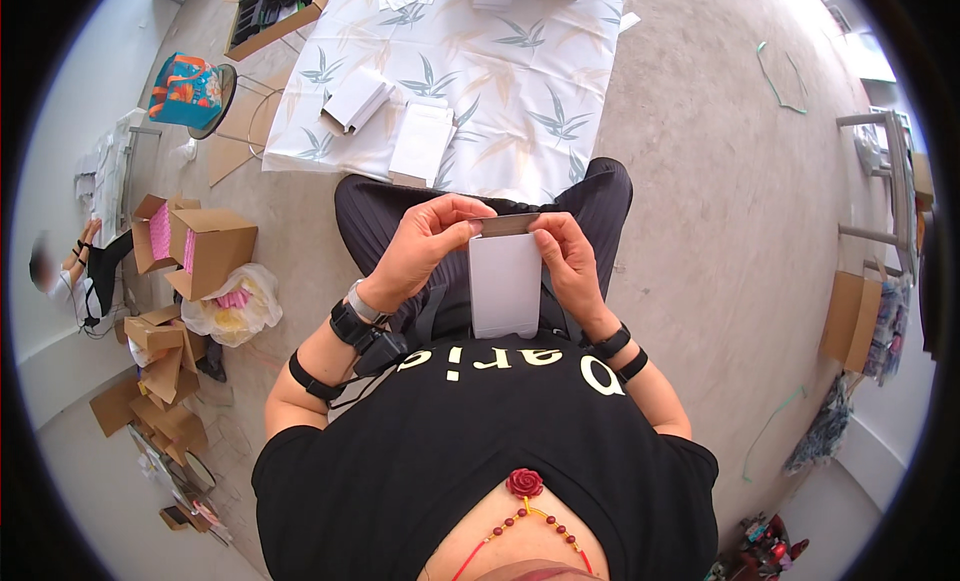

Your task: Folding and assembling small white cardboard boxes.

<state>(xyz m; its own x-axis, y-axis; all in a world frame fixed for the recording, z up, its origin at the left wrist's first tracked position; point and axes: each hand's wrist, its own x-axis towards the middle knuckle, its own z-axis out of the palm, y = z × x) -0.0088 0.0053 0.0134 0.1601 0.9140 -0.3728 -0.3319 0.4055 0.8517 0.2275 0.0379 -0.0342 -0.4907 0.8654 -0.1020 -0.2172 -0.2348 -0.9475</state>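
Close to my body I hold a small white cardboard box (505,291) upright over my lap, with its grey-brown end flap (508,224) at the top. My left hand (432,243) pinches the left corner of that flap between thumb and fingers. My right hand (568,256) grips the right upper corner, its thumb on the white face. The box's inside and its far side are hidden from me. Just beyond my knees, a flat white box (422,141) and a stack of white boxes (358,99) lie on the table.
The table (490,81) has a leaf-patterned cloth, with more white pieces at its far edge. A stool with a colourful bag (187,91) stands left, near open cartons (215,243) and a plastic bag (235,306). A person (85,271) sits far left. A metal rack (880,171) stands right.
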